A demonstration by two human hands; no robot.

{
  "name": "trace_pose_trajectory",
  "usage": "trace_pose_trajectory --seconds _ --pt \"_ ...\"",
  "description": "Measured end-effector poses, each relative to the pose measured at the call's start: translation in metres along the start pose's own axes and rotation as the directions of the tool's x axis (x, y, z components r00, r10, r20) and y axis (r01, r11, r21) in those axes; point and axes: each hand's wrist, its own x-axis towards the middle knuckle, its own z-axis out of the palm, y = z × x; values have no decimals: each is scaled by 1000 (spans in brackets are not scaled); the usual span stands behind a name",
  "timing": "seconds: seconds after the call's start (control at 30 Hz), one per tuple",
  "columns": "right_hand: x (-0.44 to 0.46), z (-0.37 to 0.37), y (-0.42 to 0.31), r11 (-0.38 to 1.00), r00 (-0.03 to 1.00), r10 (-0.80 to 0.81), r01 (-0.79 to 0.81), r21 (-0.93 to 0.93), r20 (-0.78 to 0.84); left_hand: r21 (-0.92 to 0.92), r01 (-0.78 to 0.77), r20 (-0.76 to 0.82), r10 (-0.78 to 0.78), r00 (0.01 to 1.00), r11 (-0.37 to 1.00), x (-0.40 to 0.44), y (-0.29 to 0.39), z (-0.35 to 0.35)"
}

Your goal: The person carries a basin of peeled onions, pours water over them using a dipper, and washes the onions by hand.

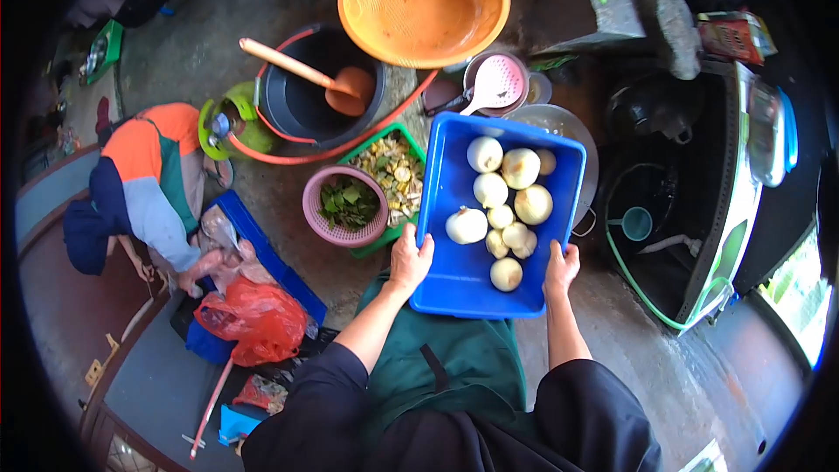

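Held in front of my body is a blue plastic tray [450, 271], tilted a little. My left hand [409, 260] grips its left edge and my right hand [561, 268] grips the right edge, thumbs up at the rim. Inside lie several pale, round vegetables [521, 168] of mixed sizes, like peeled onions; I cannot tell the exact kind. Just left of the tray, a pink basket [316, 225] of green leaves [348, 204] sits against a green crate [418, 142] of chopped yellow-and-white pieces [391, 170].
An orange basin [424, 0] and a black bucket [293, 114] with a dipper [350, 92] stand ahead. A pink strainer [500, 81] rests among pans. At right is a dark water tank [651, 271] with a hose. A person [153, 166] bends at left near red plastic bags [253, 319].
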Motion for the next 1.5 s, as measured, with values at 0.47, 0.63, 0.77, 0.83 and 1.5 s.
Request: trace_pose_trajectory --seconds 0.47,0.63,0.77,0.83,1.5 --pt "-141 -84 -113 989 994 -90 81 126 66 -72 -122 -11 121 993 990 -63 148 -175" --pt "-148 -108 -140 985 981 -170 166 42 96 -85 -152 -80 146 986 985 -89 156 -179" --pt "-149 -128 -138 980 978 -179 168 103 108 -33 -147 -76 144 987 989 -108 163 -177" --pt "-151 -135 -129 972 978 -188 172 158 94 -31 -156 -62 154 986 987 -116 162 -173" --pt "-241 -209 -31 970 980 -197 194 149 2 -130 -206 -21 205 979 970 -241 124 -175"
